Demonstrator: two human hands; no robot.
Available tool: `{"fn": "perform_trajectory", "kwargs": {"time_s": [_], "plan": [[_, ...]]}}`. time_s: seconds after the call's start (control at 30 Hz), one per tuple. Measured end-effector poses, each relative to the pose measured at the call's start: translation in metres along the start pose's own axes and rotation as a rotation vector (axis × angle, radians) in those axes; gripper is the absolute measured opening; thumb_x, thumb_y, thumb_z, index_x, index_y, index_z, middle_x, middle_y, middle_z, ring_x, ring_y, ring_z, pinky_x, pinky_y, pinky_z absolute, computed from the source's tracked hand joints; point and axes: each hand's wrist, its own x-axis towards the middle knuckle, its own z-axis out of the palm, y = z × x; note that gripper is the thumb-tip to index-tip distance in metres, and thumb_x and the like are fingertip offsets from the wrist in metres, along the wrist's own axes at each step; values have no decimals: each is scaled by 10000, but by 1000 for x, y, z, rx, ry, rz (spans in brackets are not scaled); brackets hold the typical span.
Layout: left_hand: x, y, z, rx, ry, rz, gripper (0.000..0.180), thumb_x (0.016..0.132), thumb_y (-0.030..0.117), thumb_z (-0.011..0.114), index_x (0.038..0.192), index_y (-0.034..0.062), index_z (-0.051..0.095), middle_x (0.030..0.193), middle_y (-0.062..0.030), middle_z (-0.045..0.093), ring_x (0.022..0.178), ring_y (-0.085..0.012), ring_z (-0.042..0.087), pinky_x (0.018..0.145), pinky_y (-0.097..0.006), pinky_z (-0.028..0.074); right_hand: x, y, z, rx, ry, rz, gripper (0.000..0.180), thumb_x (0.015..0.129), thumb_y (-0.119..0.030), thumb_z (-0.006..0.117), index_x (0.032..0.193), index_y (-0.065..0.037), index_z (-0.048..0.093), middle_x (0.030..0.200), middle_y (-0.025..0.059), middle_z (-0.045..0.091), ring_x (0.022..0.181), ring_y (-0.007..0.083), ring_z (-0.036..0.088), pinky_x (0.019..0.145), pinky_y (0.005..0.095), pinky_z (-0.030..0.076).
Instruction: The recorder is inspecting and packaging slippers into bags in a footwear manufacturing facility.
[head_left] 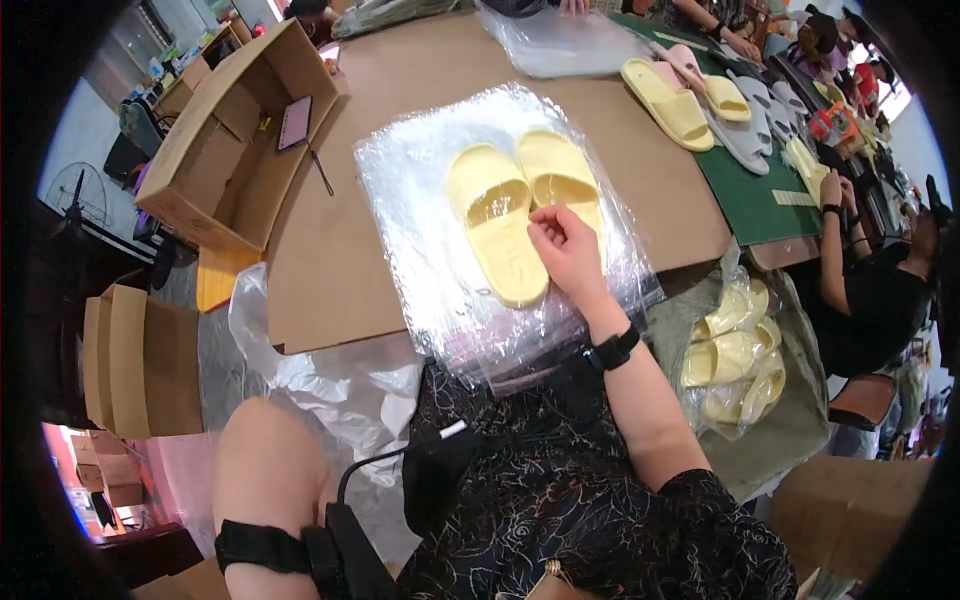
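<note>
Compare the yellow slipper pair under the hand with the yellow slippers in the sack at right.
The slipper pair lies flat, side by side, soles down, on a stack of clear plastic bags on the table; the sack slippers are heaped at mixed angles.
The right hand touches the pair; no hand touches the sack slippers.
The pair is two slippers; the sack holds several.
Both are the same pale yellow slide style.

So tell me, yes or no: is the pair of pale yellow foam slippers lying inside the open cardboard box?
No, the pale yellow foam slippers lie on clear plastic bags.
</note>
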Motion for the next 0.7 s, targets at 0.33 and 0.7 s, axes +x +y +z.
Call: {"fn": "perform_trajectory", "kwargs": {"time_s": [0.33, 0.7], "plan": [[-74, -28, -33, -299, 288, -394, 567, 978, 475, 496, 1315, 20, 493, 1228, -201, 528, 1150, -336, 506, 1036, -488, 396, 5, -2, -4, -80, 1, 44, 129, 896, -60, 686, 1007, 1, 665, 792, -21, 609, 688, 39, 514, 621, 194, 438], [-26, -56, -7, -491, 576, -1011, 838, 975, 603, 443, 1530, 3, 260, 1474, -287, 343, 1267, -400, 434, 1014, -527, 364, 3, 12, -13, -70, 14, -31, 82, 910, -45, 659, 976, -2, 642, 793, -39, 561, 706, 46, 466, 642, 200, 405]]}}
